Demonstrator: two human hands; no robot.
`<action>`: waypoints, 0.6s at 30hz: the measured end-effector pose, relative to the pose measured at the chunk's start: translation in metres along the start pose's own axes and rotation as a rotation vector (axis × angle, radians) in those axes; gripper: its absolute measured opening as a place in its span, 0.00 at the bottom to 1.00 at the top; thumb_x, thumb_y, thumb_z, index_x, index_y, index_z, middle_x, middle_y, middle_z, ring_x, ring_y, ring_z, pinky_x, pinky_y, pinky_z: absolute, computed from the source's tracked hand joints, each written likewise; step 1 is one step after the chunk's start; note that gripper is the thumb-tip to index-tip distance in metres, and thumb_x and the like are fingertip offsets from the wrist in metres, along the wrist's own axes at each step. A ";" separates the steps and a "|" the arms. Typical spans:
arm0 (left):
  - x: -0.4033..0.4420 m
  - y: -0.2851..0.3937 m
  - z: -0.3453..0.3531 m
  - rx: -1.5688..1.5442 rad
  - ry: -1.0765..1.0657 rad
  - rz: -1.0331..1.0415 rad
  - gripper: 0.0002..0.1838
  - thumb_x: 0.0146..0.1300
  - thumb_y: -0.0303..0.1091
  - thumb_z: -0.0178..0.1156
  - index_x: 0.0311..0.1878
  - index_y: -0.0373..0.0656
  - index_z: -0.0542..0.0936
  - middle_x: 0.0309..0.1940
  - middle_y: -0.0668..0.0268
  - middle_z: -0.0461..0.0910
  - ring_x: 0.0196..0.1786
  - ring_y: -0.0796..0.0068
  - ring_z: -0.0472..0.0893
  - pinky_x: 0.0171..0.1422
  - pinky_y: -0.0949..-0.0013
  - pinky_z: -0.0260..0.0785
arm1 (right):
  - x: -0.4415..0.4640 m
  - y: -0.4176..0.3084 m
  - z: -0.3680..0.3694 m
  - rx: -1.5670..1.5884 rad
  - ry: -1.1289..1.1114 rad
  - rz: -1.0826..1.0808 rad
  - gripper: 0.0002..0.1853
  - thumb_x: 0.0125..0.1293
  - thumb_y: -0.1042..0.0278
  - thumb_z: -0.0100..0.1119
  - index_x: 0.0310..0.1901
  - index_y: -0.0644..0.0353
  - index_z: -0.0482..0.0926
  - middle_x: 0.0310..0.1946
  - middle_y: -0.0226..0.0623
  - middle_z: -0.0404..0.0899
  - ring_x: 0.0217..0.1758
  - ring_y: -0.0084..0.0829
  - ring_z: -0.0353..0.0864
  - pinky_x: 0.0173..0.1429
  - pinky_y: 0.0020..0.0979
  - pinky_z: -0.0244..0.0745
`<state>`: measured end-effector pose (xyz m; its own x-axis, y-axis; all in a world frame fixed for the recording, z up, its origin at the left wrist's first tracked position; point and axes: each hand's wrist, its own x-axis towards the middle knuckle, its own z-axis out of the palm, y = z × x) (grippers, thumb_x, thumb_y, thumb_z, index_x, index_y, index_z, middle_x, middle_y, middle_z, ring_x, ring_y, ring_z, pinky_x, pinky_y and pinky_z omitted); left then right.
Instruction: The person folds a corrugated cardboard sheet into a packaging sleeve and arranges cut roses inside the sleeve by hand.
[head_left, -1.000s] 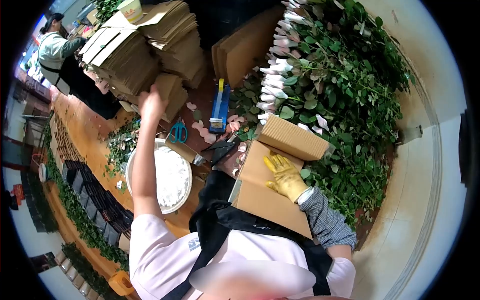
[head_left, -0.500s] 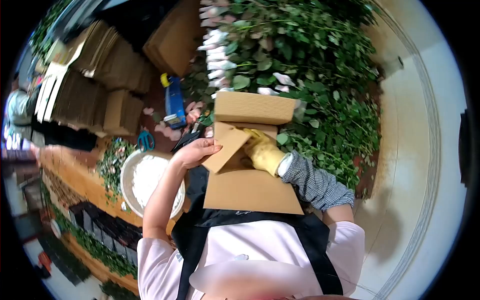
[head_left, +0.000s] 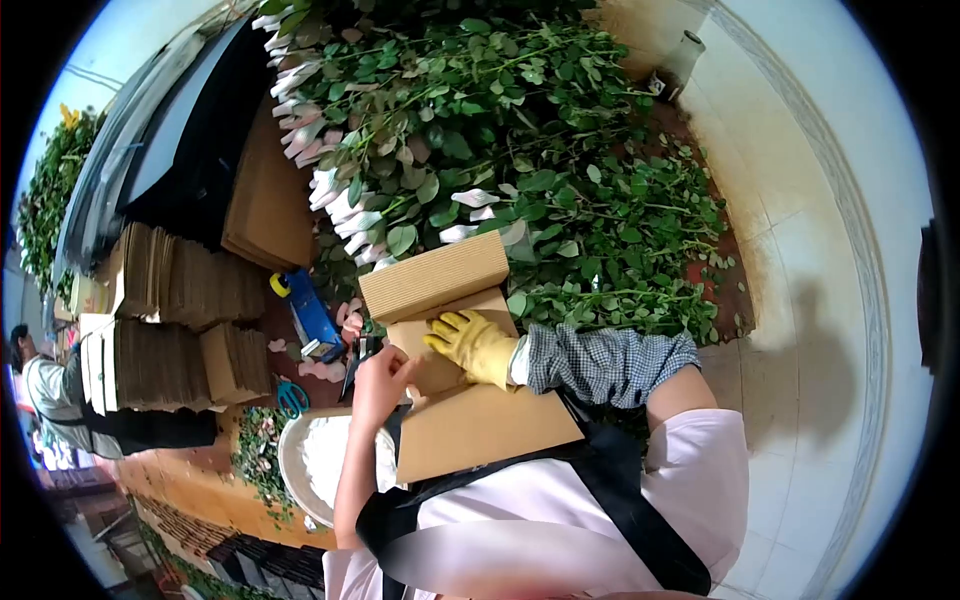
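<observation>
Closest to me, the black apron (head_left: 640, 500) lies over my pale shirt, and the near panel of the folded cardboard (head_left: 490, 432) reaches right up to it. The cardboard sits in front of my chest, slightly tilted, a crease running across its middle. My right hand (head_left: 472, 348), in a yellow glove, lies on the inner panel just past that crease, palm down with the fingers spread, gripping nothing; a checked sleeve (head_left: 600, 365) covers the forearm behind it. My bare left hand (head_left: 380, 383) is at the left edge of the same panel, fingers curled and thumb side toward the cardboard; whether it pinches anything there I cannot tell. To my left stands a round basin (head_left: 287, 462) with white material inside. Past the gloved fingers, a ribbed cardboard strip (head_left: 437, 277) crosses the far end. Left of it are teal-handled scissors (head_left: 292, 398), loose pink petals (head_left: 350, 318) and a blue tape dispenser (head_left: 312, 315). Farther on, leafy stems (head_left: 560, 180) are heaped, pale wraps (head_left: 340, 205) along their left side. Cardboard stacks (head_left: 160, 365) rise at left, and beyond them another person (head_left: 60, 395) stands.
</observation>
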<state>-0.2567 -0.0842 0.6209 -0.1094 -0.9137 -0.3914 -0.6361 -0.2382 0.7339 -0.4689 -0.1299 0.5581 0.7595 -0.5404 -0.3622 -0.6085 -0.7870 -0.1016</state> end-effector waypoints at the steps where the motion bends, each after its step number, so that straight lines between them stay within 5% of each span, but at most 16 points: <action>1: -0.012 0.008 -0.016 -0.448 -0.339 0.103 0.17 0.72 0.44 0.63 0.46 0.36 0.80 0.38 0.52 0.85 0.40 0.68 0.87 0.45 0.62 0.78 | -0.002 -0.002 -0.014 -0.009 -0.054 0.008 0.54 0.58 0.36 0.65 0.79 0.54 0.51 0.81 0.44 0.51 0.82 0.50 0.52 0.80 0.51 0.47; 2: -0.024 0.008 -0.022 -0.898 -0.680 0.200 0.19 0.73 0.43 0.61 0.54 0.36 0.79 0.45 0.49 0.85 0.47 0.71 0.86 0.50 0.64 0.78 | -0.003 -0.001 -0.019 0.039 -0.117 0.001 0.53 0.60 0.39 0.64 0.80 0.54 0.49 0.82 0.44 0.50 0.82 0.50 0.51 0.81 0.51 0.46; 4: -0.039 0.007 -0.004 -0.591 -0.935 0.356 0.27 0.75 0.45 0.58 0.69 0.36 0.70 0.58 0.42 0.79 0.59 0.58 0.83 0.62 0.62 0.75 | -0.007 -0.002 -0.022 0.041 -0.107 0.007 0.54 0.60 0.39 0.64 0.80 0.55 0.49 0.81 0.45 0.50 0.82 0.50 0.51 0.81 0.51 0.44; 6: -0.042 0.001 0.038 0.156 -0.825 0.379 0.33 0.75 0.48 0.57 0.76 0.41 0.63 0.65 0.39 0.72 0.66 0.50 0.77 0.68 0.57 0.70 | -0.011 -0.004 -0.025 0.024 -0.091 0.000 0.54 0.60 0.39 0.64 0.80 0.56 0.49 0.81 0.46 0.49 0.82 0.50 0.50 0.82 0.51 0.43; 7: -0.052 -0.011 0.058 0.392 -0.569 0.483 0.33 0.74 0.49 0.58 0.75 0.45 0.64 0.65 0.43 0.73 0.64 0.42 0.76 0.68 0.56 0.70 | -0.011 -0.004 -0.026 0.013 -0.076 0.002 0.54 0.60 0.40 0.65 0.80 0.56 0.49 0.81 0.46 0.49 0.82 0.51 0.50 0.82 0.51 0.42; 8: -0.050 -0.032 0.073 0.566 -0.578 0.392 0.33 0.72 0.48 0.61 0.75 0.48 0.64 0.65 0.49 0.75 0.64 0.44 0.77 0.67 0.55 0.70 | -0.009 -0.004 -0.023 0.023 -0.087 -0.003 0.53 0.61 0.40 0.64 0.80 0.57 0.49 0.81 0.46 0.49 0.82 0.50 0.50 0.82 0.50 0.43; 10: -0.056 0.010 0.045 0.148 -0.606 0.546 0.29 0.71 0.46 0.62 0.70 0.44 0.70 0.59 0.48 0.79 0.61 0.47 0.79 0.65 0.55 0.72 | -0.010 -0.005 -0.034 0.014 -0.135 0.005 0.52 0.62 0.41 0.63 0.80 0.56 0.50 0.81 0.46 0.50 0.82 0.50 0.51 0.82 0.49 0.44; 12: -0.054 0.040 0.024 0.170 -0.399 0.471 0.12 0.70 0.43 0.63 0.42 0.44 0.84 0.29 0.58 0.85 0.34 0.57 0.87 0.39 0.59 0.79 | -0.012 -0.005 -0.026 0.021 -0.106 -0.003 0.51 0.62 0.41 0.63 0.80 0.56 0.50 0.81 0.46 0.50 0.82 0.49 0.51 0.82 0.48 0.45; 14: -0.033 0.034 0.020 0.572 -0.010 0.463 0.14 0.69 0.42 0.59 0.32 0.43 0.81 0.25 0.57 0.84 0.29 0.53 0.85 0.32 0.55 0.78 | -0.012 -0.005 -0.024 0.021 -0.068 -0.016 0.51 0.62 0.40 0.63 0.79 0.55 0.51 0.81 0.46 0.50 0.82 0.48 0.51 0.81 0.47 0.46; 18: 0.003 0.001 0.040 0.705 0.092 0.483 0.12 0.67 0.41 0.58 0.31 0.46 0.82 0.23 0.60 0.83 0.25 0.58 0.84 0.27 0.57 0.76 | -0.012 -0.005 -0.026 0.022 0.094 0.000 0.42 0.62 0.49 0.64 0.75 0.54 0.60 0.77 0.45 0.61 0.79 0.45 0.60 0.79 0.47 0.54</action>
<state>-0.2880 -0.0739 0.5982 -0.4474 -0.8925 -0.0565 -0.8651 0.4159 0.2803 -0.4691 -0.1270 0.5871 0.7769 -0.5670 -0.2737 -0.6128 -0.7807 -0.1220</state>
